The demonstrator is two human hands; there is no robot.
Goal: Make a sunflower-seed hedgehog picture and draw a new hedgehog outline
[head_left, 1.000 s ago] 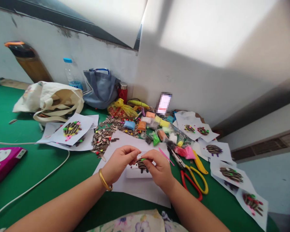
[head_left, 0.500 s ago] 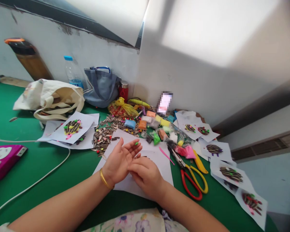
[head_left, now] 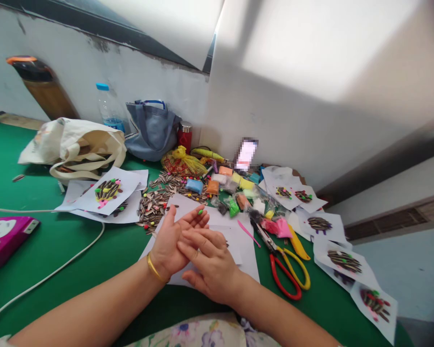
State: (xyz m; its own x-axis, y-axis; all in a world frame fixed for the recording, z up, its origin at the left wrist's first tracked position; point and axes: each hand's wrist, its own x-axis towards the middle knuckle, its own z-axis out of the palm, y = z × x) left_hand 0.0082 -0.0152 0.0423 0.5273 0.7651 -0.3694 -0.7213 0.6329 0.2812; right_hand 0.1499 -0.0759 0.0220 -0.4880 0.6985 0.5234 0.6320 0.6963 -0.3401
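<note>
Left hand (head_left: 171, 243): palm up at centre of frame, fingers spread fairly wide, green bit (head_left: 200, 212) resting on the fingers near the tips. Right hand (head_left: 213, 260): fingers extended, close together, lying across left palm. Underside hidden; cannot tell whether anything is pinched or pressed between the two.

Card (head_left: 235, 250), centre, on the large paper (head_left: 220, 217): mostly covered by right hand. One dark edge of its design shows beside the knuckles; remainder not visible. Lower part of paper also behind the hands.

Containers, upper left to centre:
- Brown bottle (head_left: 47, 91): leaning look, foot hidden behind the tote; contents not distinguishable.
- Tote (head_left: 43, 144): mouth gaping, brownish matter within, unidentified.
- Clear bottle (head_left: 110, 108): blue cap, lower end masked by the tote.
- Blue bag (head_left: 155, 137): contents cannot be made out.
- Red flask (head_left: 185, 137): partly behind blue bag and yellow bag.
- Yellow bag (head_left: 183, 161): knotted, translucent, reddish contents, not identifiable.
- Clay packets (head_left: 213, 187), centre to right of centre: several colours, some in clear film, overlapping.

Phone (head_left: 246, 154), upper centre: pixelated, screen unreadable. Magenta box (head_left: 10, 241): cut by left edge.
</note>
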